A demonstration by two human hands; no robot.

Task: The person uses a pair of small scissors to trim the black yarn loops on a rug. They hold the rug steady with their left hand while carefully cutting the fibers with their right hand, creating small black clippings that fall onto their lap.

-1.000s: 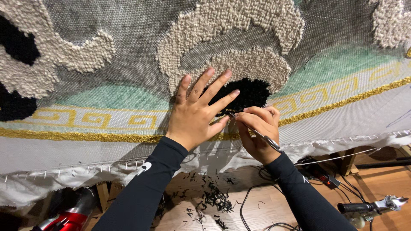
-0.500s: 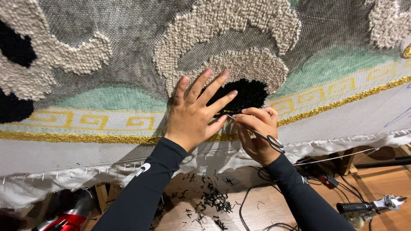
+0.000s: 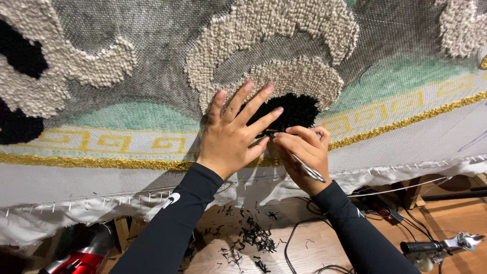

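While the left hand (image 3: pixel 231 137) lies flat, fingers splayed, beside the black tuft patch (image 3: pixel 294 109), the right hand (image 3: pixel 304 152) pinches a thin metal tool (image 3: pixel 307 167) at its lower edge; best worked in small strokes, backing held taut.

a single head-worn camera looks forward and slightly down, close to a stretched tufted rug cloth (image 3: pixel 152 66) that fills everything from 9 through 12 to 3 o'clock. the wooden floor (image 3: pixel 446 223) shows in a strip at 6 o'clock. both forearms enter from the bottom edge toward centre.
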